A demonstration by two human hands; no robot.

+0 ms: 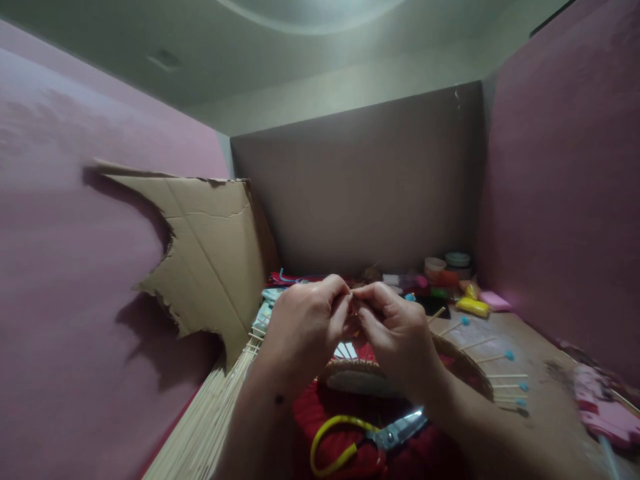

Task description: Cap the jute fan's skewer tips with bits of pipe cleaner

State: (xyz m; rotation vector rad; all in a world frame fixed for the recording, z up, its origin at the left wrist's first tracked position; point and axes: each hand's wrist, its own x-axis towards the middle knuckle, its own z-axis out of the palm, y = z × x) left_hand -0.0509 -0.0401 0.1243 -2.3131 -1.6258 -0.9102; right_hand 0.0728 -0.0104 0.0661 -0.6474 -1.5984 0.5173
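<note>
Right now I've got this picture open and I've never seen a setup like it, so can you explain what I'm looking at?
There's no machine here: the camera sits on a person's head, looking forward and down, so this single picture is roughly what they see. The left hand and right hand are bare and raised in front. Their fingers meet, seemingly pinching something too small to make out. Below are scissors with a yellow handle. To the right, blue-tipped sticks show beyond a curved brown rim, over the tabletop, with a yellow packet farther back. On the left are a bundle of thin pale sticks and a torn cardboard sheet.
</note>
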